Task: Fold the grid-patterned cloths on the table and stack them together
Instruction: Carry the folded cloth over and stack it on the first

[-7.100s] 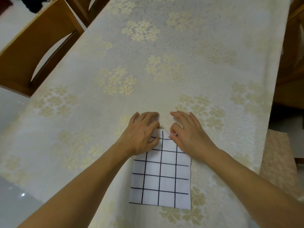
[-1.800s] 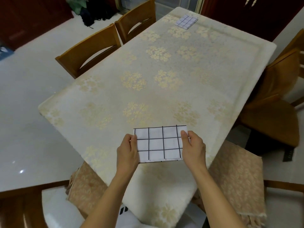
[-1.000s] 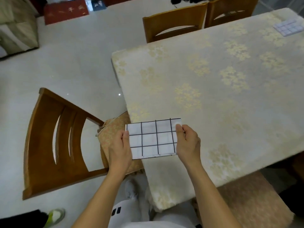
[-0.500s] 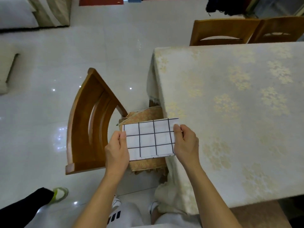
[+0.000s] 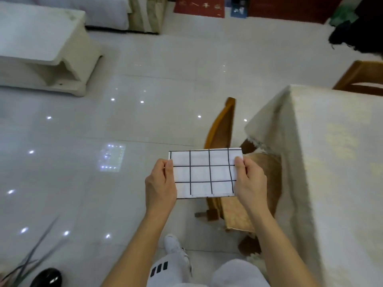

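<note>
Pinching the folded grid cloth (image 5: 204, 172) with your left hand (image 5: 160, 184) and right hand (image 5: 249, 181), left of the bench (image 5: 331, 162), above the floor, you risk unfolding it if either pinch slackens.

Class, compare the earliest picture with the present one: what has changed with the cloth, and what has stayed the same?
The folded white grid-patterned cloth was lifted off the cream floral-covered table and carried left, over the floor. Left hand and right hand went from pressing it to pinching its ends. It stays folded.

chair (image 5: 221, 129) left of table (image 5: 323, 154)
</note>
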`<state>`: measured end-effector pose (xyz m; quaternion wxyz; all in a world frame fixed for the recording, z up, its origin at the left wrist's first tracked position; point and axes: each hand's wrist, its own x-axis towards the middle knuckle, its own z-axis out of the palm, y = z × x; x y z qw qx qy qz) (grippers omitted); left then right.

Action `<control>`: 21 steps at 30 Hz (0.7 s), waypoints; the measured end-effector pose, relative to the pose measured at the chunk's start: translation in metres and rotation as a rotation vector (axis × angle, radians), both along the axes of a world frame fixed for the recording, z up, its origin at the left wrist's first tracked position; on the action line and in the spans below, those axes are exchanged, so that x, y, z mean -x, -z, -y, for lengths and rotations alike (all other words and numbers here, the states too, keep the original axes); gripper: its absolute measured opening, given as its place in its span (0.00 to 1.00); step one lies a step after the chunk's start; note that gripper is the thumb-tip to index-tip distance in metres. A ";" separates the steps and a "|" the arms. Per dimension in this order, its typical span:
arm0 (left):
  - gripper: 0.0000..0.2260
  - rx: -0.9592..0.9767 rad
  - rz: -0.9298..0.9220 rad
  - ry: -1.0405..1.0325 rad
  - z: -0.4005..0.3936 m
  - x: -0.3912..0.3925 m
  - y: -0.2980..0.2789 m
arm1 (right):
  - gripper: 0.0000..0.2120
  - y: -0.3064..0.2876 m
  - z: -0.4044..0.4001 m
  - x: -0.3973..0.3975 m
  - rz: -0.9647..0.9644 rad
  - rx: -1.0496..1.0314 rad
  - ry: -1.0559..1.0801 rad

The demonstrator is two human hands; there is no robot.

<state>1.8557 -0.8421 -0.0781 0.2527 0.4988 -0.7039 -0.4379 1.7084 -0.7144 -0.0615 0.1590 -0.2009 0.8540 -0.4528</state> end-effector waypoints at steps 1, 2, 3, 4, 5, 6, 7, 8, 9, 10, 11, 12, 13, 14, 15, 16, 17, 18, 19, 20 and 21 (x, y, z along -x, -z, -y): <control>0.13 0.003 -0.002 -0.027 0.010 -0.011 0.001 | 0.19 -0.001 0.014 -0.008 0.010 0.016 -0.028; 0.13 0.003 0.001 -0.056 0.020 -0.022 0.002 | 0.18 0.000 0.027 -0.015 0.024 0.029 -0.054; 0.13 0.002 0.006 -0.084 0.027 -0.031 0.003 | 0.18 0.002 0.039 -0.021 0.033 0.035 -0.079; 0.14 -0.003 0.012 -0.111 0.035 -0.040 0.003 | 0.18 0.004 0.050 -0.026 0.033 0.036 -0.101; 0.14 -0.009 0.017 -0.137 0.042 -0.050 0.003 | 0.19 0.008 0.062 -0.031 0.030 0.031 -0.121; 0.14 -0.013 0.020 -0.159 0.049 -0.058 0.004 | 0.20 0.012 0.073 -0.036 0.034 0.028 -0.140; 0.14 -0.014 0.023 -0.177 0.055 -0.066 0.005 | 0.21 0.014 0.084 -0.041 0.043 0.018 -0.157; 0.14 -0.016 0.025 -0.194 0.061 -0.074 0.006 | 0.21 0.016 0.094 -0.046 0.043 0.003 -0.176; 0.14 -0.019 0.030 -0.211 0.067 -0.082 0.007 | 0.21 0.017 0.104 -0.052 0.030 -0.011 -0.197; 0.14 -0.023 0.035 -0.227 0.074 -0.089 0.008 | 0.21 0.018 0.114 -0.056 0.013 -0.024 -0.218; 0.14 -0.030 0.039 -0.242 0.081 -0.094 0.009 | 0.21 0.019 0.123 -0.061 0.007 -0.029 -0.235; 0.14 -0.036 0.040 -0.254 0.088 -0.099 0.010 | 0.21 0.020 0.133 -0.065 0.009 -0.027 -0.250; 0.14 -0.040 0.043 -0.265 0.096 -0.103 0.010 | 0.21 0.021 0.143 -0.069 0.008 -0.026 -0.264; 0.14 -0.043 0.046 -0.272 0.104 -0.106 0.011 | 0.21 0.022 0.152 -0.071 0.004 -0.029 -0.272; 0.14 -0.044 0.049 -0.278 0.113 -0.108 0.012 | 0.21 0.022 0.163 -0.073 0.002 -0.037 -0.276; 0.14 -0.045 0.052 -0.280 0.123 -0.109 0.013 | 0.21 0.022 0.175 -0.073 0.003 -0.041 -0.278; 0.14 -0.044 0.055 -0.282 0.132 -0.109 0.013 | 0.21 0.023 0.185 -0.073 0.009 -0.040 -0.282; 0.14 -0.041 0.055 -0.285 0.142 -0.108 0.014 | 0.21 0.023 0.196 -0.072 0.018 -0.033 -0.289; 0.14 -0.036 0.054 -0.290 0.155 -0.106 0.014 | 0.21 0.023 0.210 -0.070 0.026 -0.025 -0.293; 0.14 -0.031 0.055 -0.292 0.169 -0.103 0.015 | 0.21 0.024 0.224 -0.067 0.033 -0.018 -0.296; 0.14 -0.026 0.061 -0.292 0.184 -0.100 0.015 | 0.21 0.025 0.239 -0.063 0.040 -0.012 -0.297</control>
